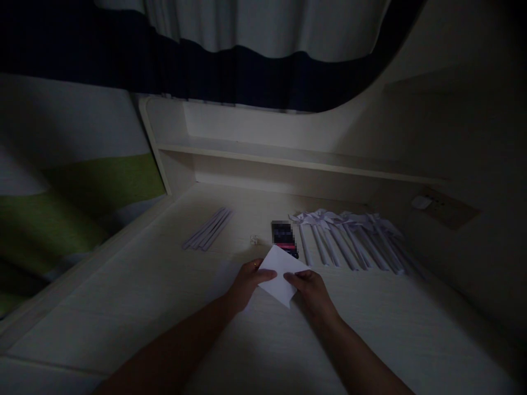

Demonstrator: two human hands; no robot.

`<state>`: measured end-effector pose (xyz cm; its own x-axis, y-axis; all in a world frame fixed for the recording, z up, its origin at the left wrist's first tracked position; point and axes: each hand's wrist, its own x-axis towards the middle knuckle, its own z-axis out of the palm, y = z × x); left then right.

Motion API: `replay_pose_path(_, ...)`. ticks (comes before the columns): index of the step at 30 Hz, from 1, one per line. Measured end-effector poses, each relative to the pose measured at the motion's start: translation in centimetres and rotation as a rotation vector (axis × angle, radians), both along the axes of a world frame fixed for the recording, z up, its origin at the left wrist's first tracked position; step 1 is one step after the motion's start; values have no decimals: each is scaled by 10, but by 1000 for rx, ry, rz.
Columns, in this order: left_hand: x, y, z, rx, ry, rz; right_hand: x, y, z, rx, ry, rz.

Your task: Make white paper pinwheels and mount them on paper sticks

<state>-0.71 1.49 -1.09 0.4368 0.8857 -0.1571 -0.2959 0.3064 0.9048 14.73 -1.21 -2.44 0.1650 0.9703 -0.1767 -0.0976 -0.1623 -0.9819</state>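
Observation:
A square sheet of white paper is held up over the desk, one corner pointing away from me. My left hand, with a ring on one finger, grips its left side, thumb lying on top. At the right side my right hand pinches it, thumb also on the upper face. The fingers beneath the sheet are hidden. Just beyond the paper lies a dark phone, its screen blurred out. A small crumpled pale bit sits left of the phone.
Several paper pinwheels on rolled sticks lie in a row at the right. Thin paper strips or sticks are grouped at the left. A shelf runs along the back, beneath a striped curtain. A wall socket is at the right.

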Motion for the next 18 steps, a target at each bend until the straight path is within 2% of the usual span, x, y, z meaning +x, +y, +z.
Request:
replay_pose_path(9, 0, 1, -5, 62, 118, 18, -4, 1, -9, -28, 29, -18)
replay_pose_path(18, 1, 4, -11, 98, 179, 25, -5, 0, -7, -33, 8, -3)
